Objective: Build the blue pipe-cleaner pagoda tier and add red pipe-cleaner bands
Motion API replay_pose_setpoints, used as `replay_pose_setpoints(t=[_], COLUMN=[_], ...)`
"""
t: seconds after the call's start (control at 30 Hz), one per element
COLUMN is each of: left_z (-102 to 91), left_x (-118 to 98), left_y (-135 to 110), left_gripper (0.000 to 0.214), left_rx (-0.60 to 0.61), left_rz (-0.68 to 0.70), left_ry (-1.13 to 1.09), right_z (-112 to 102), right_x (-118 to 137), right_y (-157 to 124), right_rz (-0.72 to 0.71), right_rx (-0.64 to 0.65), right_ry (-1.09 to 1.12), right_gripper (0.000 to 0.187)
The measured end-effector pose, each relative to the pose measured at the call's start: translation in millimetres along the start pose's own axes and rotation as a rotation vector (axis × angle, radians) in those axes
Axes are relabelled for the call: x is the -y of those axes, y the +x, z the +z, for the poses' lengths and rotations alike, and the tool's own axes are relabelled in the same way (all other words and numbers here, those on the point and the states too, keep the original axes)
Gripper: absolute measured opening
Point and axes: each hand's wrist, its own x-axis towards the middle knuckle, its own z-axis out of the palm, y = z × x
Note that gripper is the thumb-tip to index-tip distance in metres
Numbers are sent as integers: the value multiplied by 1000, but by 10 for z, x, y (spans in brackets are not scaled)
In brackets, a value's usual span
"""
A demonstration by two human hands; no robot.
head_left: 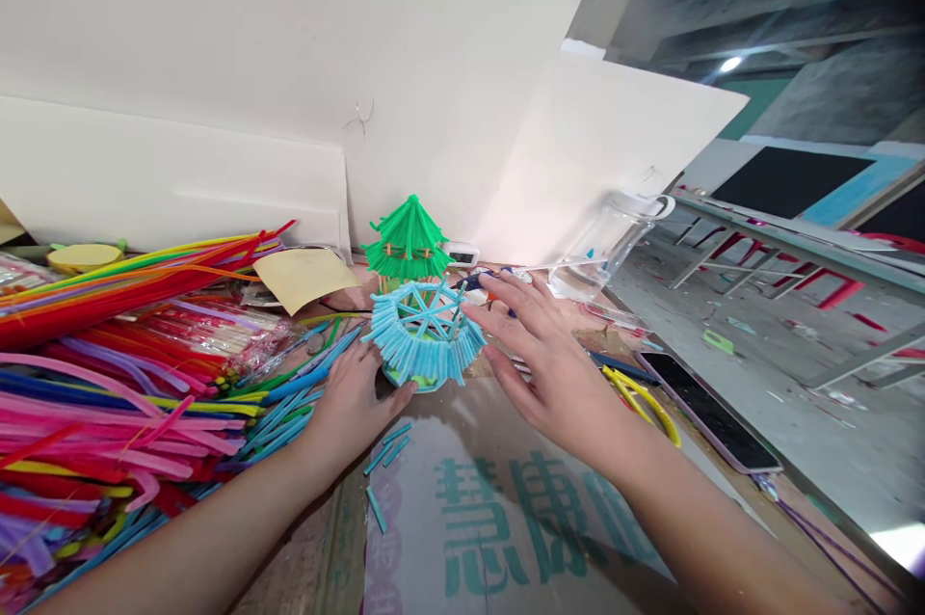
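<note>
One green roof [409,239], one blue roof [426,337], one jar [599,244] and one phone [708,414] are sitting on the counter [322,548].

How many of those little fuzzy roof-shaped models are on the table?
2: a blue model between the left hand and right hand, and a green model standing just behind it.

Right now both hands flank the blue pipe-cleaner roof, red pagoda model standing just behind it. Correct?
One thing is off. The head view shows the pagoda model behind the blue pipe-cleaner roof is green, not red. The rest holds: the left hand and right hand flank the roof.
</note>
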Motion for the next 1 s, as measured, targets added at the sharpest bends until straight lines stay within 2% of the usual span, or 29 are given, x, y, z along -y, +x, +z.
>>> replay_pose_setpoints(t=[0.27, 0.83, 1.0], left_z=[12, -1, -19], left_x=[11, -2, -34], left_y=[-2, 4, -1], left_gripper=[42, 42, 40], left_rx=[-2, -7, -13], left_rz=[-13, -9, -15], left_ry=[17, -7, -15], right_z=[52, 29, 40], right_x=[-9, -3, 1], right_y=[-36, -15, -15], right_rz=[1, 11, 3], right_rx=[54, 22, 31], right_ry=[-27, 18, 38], right_gripper=[52, 55, 50])
